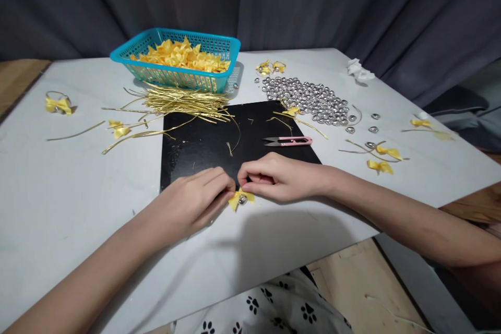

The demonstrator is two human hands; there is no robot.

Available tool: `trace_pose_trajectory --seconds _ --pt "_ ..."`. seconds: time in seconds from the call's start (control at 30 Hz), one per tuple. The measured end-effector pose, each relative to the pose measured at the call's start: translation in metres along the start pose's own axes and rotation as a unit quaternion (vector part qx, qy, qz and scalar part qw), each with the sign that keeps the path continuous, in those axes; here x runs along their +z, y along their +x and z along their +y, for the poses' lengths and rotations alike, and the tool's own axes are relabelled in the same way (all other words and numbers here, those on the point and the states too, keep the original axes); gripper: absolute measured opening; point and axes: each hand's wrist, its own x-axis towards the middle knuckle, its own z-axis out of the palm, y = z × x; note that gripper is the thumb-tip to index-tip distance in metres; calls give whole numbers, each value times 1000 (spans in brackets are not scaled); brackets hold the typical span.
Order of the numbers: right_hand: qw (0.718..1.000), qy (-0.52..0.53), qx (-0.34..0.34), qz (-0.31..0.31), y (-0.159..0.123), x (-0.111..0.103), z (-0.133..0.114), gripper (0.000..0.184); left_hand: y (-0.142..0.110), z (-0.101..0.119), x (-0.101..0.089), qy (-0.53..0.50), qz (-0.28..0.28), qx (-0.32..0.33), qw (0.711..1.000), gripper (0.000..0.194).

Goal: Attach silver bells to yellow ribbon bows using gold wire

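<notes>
The bow [235, 202] is at the mat's [213, 141] near edge, its silver bead [242, 199] showing. The left hand [198, 193] pinches its left side, fingers pressed together; the right hand [277, 176] pinches its upper right, thumb to curled forefinger. Good handling calls for 2 light, even pinches (soft ribbon probably creases easily) and a centred bead. The snips [299, 141] lie on the mat's right side.

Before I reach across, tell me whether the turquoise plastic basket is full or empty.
Close to full: in the turquoise plastic basket, yellow ribbon bows are heaped up to about the rim, with some bare wall showing at the back.
</notes>
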Motion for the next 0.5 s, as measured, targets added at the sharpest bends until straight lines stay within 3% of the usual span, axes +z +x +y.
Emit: trace_pose_trajectory --seconds 0.17,0.37,0.5 --pt "1000 14 17 5 -1 -2 -2 16 0 2 -1 53 -15 -1 998 21" --pt "998 37 38 16 0 -4 -4 15 -1 -1 -1 14 -16 -18 1000 16" --pt "988 122 79 48 0 -1 -3 18 -3 -2 -2 -24 -8 -42 999 15"
